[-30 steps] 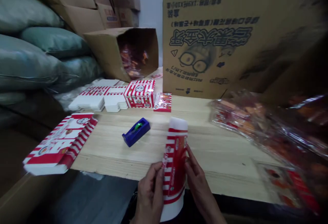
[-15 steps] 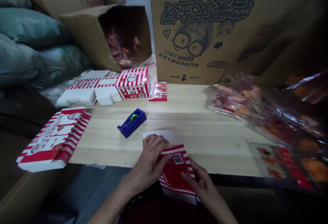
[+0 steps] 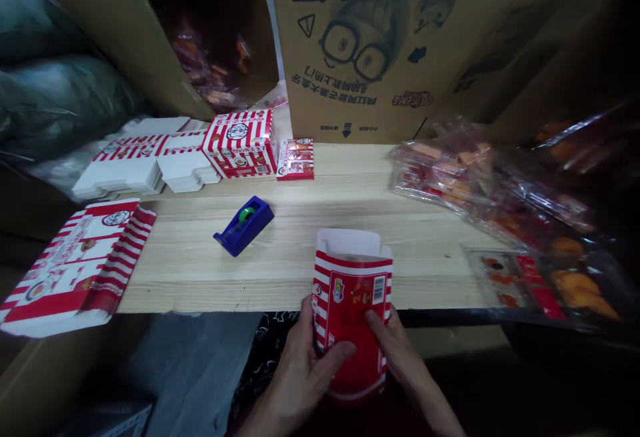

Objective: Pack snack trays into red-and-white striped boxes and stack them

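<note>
Both my hands hold a red and white striped carton (image 3: 353,290) upright at the near edge of the wooden table (image 3: 310,257). Its white top flaps stand open. My left hand (image 3: 310,370) grips the carton's left side with the thumb across its red front. My right hand (image 3: 395,347) grips the right side, fingers pressed on the front. A blue tape dispenser (image 3: 243,225) lies on the table just left of the carton.
Flat striped cartons lie at the left edge (image 3: 75,263) and in stacks (image 3: 145,167) farther back. An assembled striped box (image 3: 241,143) and a small snack pack (image 3: 296,159) stand behind. Clear snack bags (image 3: 500,197) cover the right. Large cardboard boxes (image 3: 400,43) rise at the back.
The carton, flat and edge-on a second ago, was turned in my hands and now stands opened into a box shape with its top flaps up. The view has tilted downward.
</note>
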Tool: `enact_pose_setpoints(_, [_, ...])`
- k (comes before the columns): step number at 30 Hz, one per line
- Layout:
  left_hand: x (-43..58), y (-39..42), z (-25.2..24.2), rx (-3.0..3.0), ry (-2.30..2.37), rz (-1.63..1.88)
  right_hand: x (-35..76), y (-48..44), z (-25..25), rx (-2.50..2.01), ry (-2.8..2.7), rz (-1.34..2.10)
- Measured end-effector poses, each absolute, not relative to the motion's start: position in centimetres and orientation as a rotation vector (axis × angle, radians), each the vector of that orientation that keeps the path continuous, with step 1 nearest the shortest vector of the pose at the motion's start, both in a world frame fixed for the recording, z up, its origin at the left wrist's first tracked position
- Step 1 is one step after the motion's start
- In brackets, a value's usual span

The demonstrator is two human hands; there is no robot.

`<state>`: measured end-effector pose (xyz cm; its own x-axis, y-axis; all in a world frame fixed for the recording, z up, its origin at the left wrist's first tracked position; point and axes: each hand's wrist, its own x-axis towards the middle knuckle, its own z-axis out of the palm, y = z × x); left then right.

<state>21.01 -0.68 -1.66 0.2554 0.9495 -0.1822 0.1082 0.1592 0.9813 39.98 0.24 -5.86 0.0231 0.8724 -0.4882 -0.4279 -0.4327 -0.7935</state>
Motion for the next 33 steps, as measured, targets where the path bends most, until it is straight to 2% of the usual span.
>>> enact_pose_setpoints(5, [21.5, -0.5, -1.7, 1.148, 1.116, 0.836, 38.4, 0.6, -5.3, -1.316, -0.714, 1.544])
enact_pose_setpoints(11, [19.6, 0.6, -2.8, 0.872, 1.128, 0.932, 39.9, 0.4, -3.9, -1.079, -0.726, 1.738])
enact_pose_setpoints(18, [18.6, 1.4, -3.7, 0.858, 1.041, 0.938, 41.2, 2.4, -3.9, -0.904, -0.847, 1.842])
enact_pose_setpoints(24, [18.3, 4.1, -3.1, 0.925, 1.13, 1.355, 40.9, 2.0, -4.9, -0.904, -0.904, 1.832])
enact_pose_setpoints(29, [18.3, 4.7, -3.3, 1.018, 1.141, 1.242, 41.7, 1.6, -5.7, -0.973, -0.945, 1.82])
enact_pose_setpoints(33, [18.5, 5.0, -3.5, 1.096, 1.208, 1.234, 41.1, 1.7, -4.7, -1.012, -0.914, 1.607])
